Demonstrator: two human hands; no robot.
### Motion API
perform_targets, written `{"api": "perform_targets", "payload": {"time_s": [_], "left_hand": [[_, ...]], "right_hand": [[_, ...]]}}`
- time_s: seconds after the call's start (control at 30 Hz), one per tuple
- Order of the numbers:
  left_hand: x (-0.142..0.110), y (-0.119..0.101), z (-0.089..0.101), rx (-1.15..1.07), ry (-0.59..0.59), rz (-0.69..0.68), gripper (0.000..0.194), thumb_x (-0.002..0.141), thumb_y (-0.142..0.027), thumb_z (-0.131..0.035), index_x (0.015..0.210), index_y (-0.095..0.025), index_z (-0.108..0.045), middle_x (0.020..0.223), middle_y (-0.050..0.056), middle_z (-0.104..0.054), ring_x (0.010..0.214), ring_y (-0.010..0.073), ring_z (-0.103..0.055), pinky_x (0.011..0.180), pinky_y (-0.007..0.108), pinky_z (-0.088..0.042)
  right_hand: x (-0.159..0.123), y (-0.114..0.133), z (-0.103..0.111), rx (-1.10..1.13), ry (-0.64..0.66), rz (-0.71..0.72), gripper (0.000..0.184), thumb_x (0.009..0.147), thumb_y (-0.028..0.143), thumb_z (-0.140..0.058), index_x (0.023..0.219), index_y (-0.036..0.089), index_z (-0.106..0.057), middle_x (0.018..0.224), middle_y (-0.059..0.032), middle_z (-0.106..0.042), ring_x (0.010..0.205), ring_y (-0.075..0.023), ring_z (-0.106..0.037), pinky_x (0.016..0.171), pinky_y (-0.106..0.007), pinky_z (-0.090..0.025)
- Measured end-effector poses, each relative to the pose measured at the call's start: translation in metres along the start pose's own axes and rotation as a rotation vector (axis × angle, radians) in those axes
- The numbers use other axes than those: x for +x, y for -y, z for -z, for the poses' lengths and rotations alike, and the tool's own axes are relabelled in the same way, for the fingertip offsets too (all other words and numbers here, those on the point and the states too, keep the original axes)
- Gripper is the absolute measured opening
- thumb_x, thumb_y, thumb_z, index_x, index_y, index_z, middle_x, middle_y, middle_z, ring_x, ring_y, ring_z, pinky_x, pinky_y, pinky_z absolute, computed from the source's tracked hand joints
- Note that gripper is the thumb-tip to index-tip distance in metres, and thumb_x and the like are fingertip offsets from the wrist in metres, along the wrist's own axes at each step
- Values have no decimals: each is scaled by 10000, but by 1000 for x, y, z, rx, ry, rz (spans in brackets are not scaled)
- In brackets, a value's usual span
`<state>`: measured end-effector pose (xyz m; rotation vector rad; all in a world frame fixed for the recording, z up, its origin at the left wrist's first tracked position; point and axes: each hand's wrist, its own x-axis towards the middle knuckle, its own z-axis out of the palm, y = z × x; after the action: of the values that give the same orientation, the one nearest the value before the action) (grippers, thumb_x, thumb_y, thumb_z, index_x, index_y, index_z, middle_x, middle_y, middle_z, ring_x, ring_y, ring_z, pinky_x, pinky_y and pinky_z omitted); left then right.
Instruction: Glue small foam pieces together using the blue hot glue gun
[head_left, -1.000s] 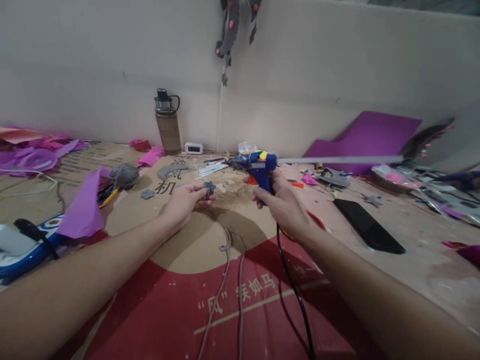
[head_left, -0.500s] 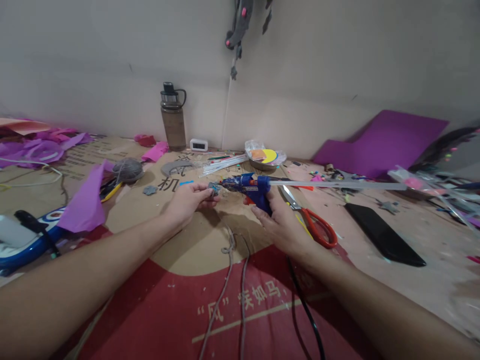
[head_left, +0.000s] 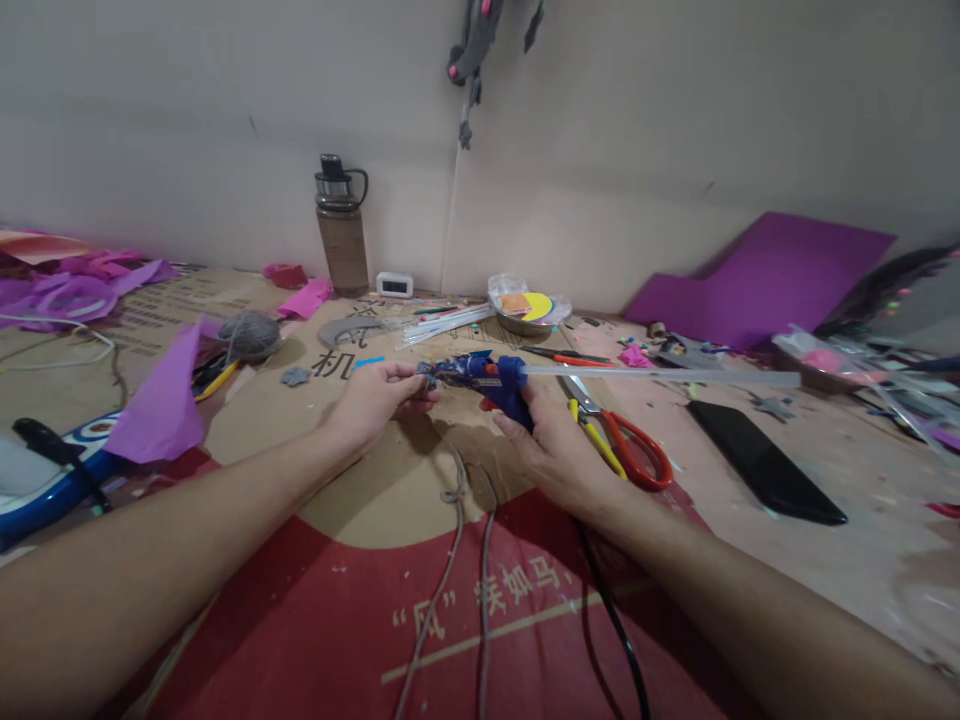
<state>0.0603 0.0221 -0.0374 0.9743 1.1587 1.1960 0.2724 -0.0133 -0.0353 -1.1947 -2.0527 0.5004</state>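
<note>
My right hand [head_left: 546, 430] is wrapped round the handle of a blue glue gun [head_left: 511, 385], its nozzle pointing left. A long clear glue stick [head_left: 660, 375] juts out of its back to the right. In a pinch, my left hand [head_left: 382, 395] holds a small grey felt piece [head_left: 426, 376] right at the nozzle; whether they touch I cannot tell. Below the hands a grey cord [head_left: 459, 500] with a loose knot runs down toward me. Another grey felt piece [head_left: 295, 376] lies on the cardboard left of my left hand.
Red-handled scissors [head_left: 634, 450] and yellow-handled pliers [head_left: 600, 440] lie right of my right hand, near a black phone [head_left: 765, 460]. At the back stand a bottle [head_left: 342, 235], a small white clock [head_left: 394, 285] and a bowl [head_left: 525, 322]. Grey yarn [head_left: 251, 336] and purple sheets [head_left: 161, 400] are on the left.
The glue gun has shifted slightly left in my right hand's grip, its nozzle closer to the felt piece. My left hand keeps its pinch. The view has moved a little.
</note>
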Motion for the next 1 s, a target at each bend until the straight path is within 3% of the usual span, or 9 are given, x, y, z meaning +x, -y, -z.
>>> {"api": "perform_targets", "payload": {"time_s": [0.33, 1.0], "left_hand": [[1, 2, 0, 35, -1, -24, 46, 763, -120, -700, 735, -125, -663, 671, 62, -703, 585, 128, -672, 569, 212, -552], [6, 7, 5, 13, -1, -69, 80, 774, -163, -693, 804, -110, -642, 708, 75, -722, 590, 116, -668, 577, 209, -541]], "right_hand": [[0, 4, 1, -26, 8, -36, 275, 884, 233, -459, 1145, 168, -518, 1057, -134, -652, 981, -279, -605, 887, -469, -470], [-1, 3, 0, -29, -12, -15, 237, 883, 224, -459, 1111, 180, -506, 1026, -131, -648, 945, -269, -606, 826, -442, -480]]}}
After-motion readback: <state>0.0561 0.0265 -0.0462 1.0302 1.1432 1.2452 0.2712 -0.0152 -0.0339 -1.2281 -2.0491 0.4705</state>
